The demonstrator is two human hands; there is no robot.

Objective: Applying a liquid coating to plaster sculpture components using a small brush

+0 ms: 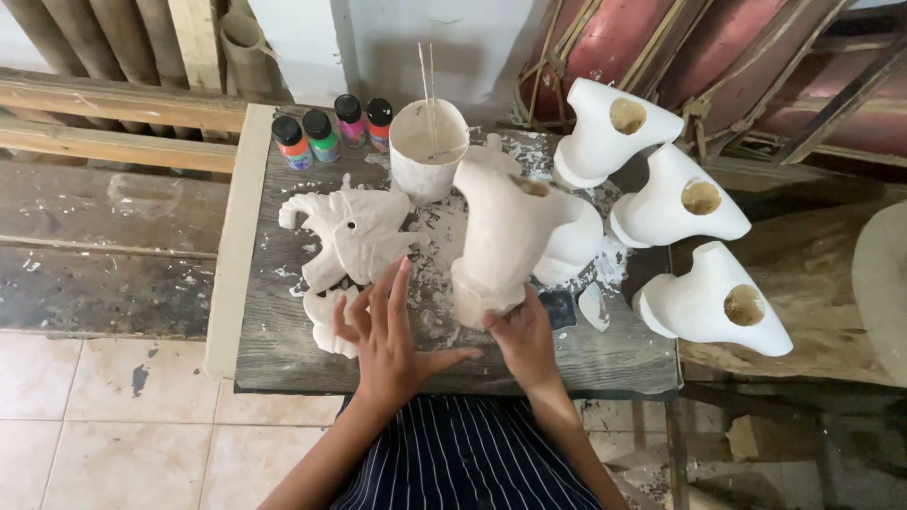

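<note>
Right hand [525, 342] grips white cast [501, 236] at its base. Left hand [392, 331] open, fingers spread, beside flat cast [354, 236]. All casts unpainted; paint bottles [331, 127] capped.

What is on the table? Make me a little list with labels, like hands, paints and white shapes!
Left hand: open, fingers spread, lying flat on the flat white winged figure.
Right hand: gripping the base of the tall white figure, which stands upright.
Paint bottles: four, with orange, green, pink and red paint, black caps, at the table's back edge.
Cup: white, paint-covered, with thin sticks in it.
Three white figures: each with a round hole, at the right.
Table: grey wood, splashed with white.
</note>
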